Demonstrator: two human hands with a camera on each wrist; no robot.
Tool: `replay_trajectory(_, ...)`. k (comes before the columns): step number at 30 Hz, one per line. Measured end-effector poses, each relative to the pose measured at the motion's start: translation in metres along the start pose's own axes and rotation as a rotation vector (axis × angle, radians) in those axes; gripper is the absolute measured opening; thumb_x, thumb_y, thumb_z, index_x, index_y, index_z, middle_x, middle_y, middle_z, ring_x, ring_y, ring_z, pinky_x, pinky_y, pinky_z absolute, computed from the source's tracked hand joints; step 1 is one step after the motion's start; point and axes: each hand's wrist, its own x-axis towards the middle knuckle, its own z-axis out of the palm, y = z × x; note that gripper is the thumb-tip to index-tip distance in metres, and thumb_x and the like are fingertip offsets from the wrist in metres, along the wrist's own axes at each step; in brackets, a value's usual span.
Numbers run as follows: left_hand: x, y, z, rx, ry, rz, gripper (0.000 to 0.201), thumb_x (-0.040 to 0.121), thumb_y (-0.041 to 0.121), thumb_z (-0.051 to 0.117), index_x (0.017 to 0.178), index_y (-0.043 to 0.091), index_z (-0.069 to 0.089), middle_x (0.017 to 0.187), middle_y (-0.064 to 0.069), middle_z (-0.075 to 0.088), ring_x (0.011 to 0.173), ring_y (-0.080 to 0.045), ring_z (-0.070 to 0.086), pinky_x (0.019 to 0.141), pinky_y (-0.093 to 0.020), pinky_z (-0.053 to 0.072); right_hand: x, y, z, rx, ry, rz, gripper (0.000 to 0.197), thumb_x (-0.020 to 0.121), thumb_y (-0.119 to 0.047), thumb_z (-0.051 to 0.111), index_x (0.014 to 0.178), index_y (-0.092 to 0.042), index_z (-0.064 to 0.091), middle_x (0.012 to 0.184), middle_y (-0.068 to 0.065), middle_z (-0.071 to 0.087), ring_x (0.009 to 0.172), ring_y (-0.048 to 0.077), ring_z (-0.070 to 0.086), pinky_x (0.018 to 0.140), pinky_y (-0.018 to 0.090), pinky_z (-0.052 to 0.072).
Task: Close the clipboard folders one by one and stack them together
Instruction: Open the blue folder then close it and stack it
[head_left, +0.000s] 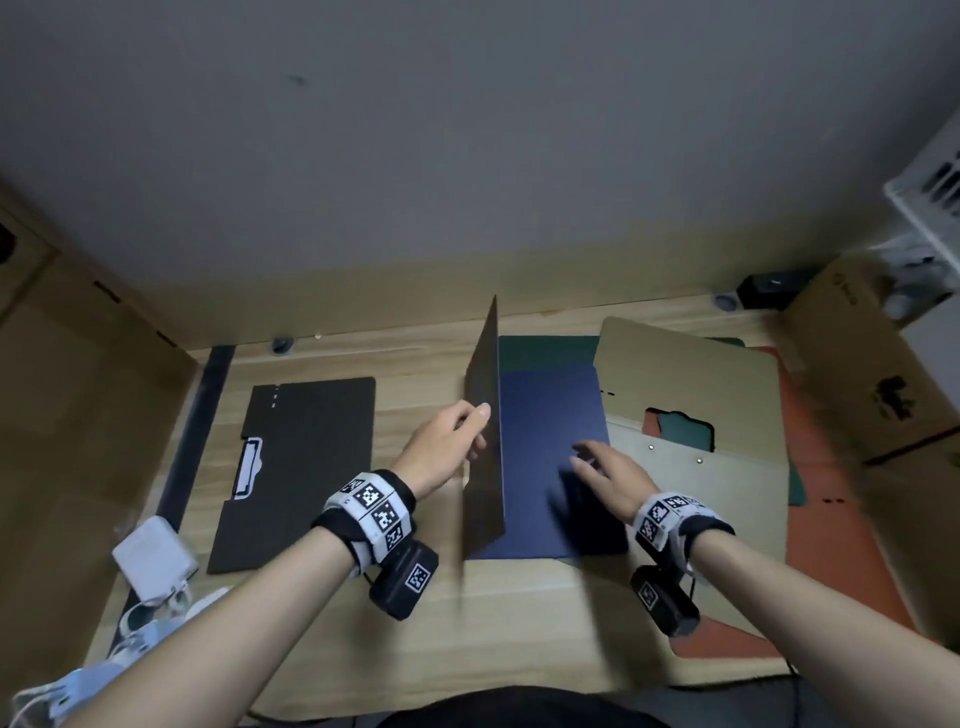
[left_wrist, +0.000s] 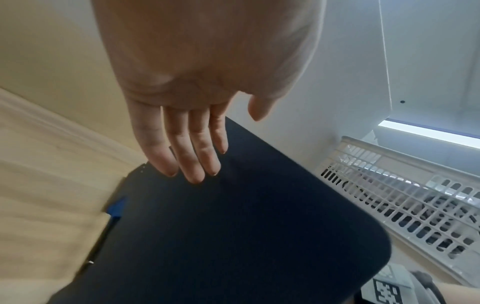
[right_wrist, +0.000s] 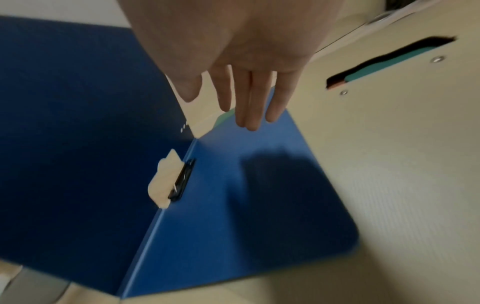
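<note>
A blue clipboard folder lies in the middle of the wooden table (head_left: 415, 613), its base (head_left: 545, 447) flat and its cover (head_left: 485, 467) standing upright. My left hand (head_left: 457, 436) presses straight fingers (left_wrist: 192, 160) against the cover's outer face (left_wrist: 233, 236), the thumb near its edge. My right hand (head_left: 602, 467) is over the blue base (right_wrist: 246, 195) with straight fingers (right_wrist: 249, 107), holding nothing. A pale clip (right_wrist: 166, 181) sits at the fold. A black folder (head_left: 301, 467) lies closed on the left. An open beige folder (head_left: 691, 467) overlaps a green one (head_left: 545, 351) and an orange-red one (head_left: 841, 545).
A cardboard box (head_left: 872, 374) stands at the right, with a white slotted basket (head_left: 930, 187) behind it. A white power adapter (head_left: 153, 558) with cables lies at the front left. A cardboard panel (head_left: 78, 389) borders the left side. A black device (head_left: 763, 291) sits at the back right.
</note>
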Motion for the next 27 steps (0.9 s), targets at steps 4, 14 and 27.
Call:
replay_trajectory(4,0.013,-0.002,0.026,0.129,-0.03,-0.042,0.026,0.086,0.048,0.048,0.089,0.027,0.062,0.086,0.003,0.072,0.079,-0.019,0.068,0.071,-0.036,0.052,-0.006,0.014,-0.025,0.284,0.08,0.069,0.043,0.099,-0.049,0.036,0.115,-0.019,0.063,0.101,0.001,0.071,0.093,0.018,0.064,0.094,0.039,0.046)
replay_trajectory(14,0.03,-0.097,0.055,0.213,-0.124,-0.481,0.033,0.088,0.026,0.059,0.118,0.013,0.052,0.114,-0.01,0.059,0.11,-0.029,0.059,0.091,-0.034,0.044,0.005,0.047,-0.007,0.223,0.103,0.262,0.022,0.085,-0.023,0.069,0.106,-0.019,0.064,0.084,0.003,0.067,0.081,0.022,0.064,0.079,0.036,0.052)
replay_trajectory(27,0.035,-0.118,0.055,-0.361,-0.037,-0.7,0.015,0.076,0.01,0.073,0.089,0.007,0.065,0.088,-0.01,0.068,0.078,-0.021,0.061,0.076,-0.032,0.05,0.013,0.031,0.033,-0.004,0.178,0.369,0.048,0.073,-0.037,0.08,0.11,-0.01,0.065,0.116,0.01,0.049,0.105,0.029,0.055,0.099,0.038,0.045)
